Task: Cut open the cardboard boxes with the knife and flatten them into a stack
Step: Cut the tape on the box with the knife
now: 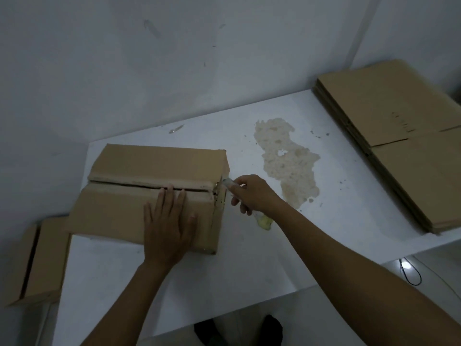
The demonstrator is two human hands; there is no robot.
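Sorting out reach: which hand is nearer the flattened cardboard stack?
Right. The right hand, gripping the knife at the right end of the box, is apart from the stack but closer; the left hand presses flat on the box, farther left.

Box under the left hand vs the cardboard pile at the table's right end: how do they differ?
The box stands assembled, top seam open; the pile is several flat sheets. The left hand presses on the box and the right hand holds the knife at its end; nothing touches the pile. Both are brown cardboard on the white table.
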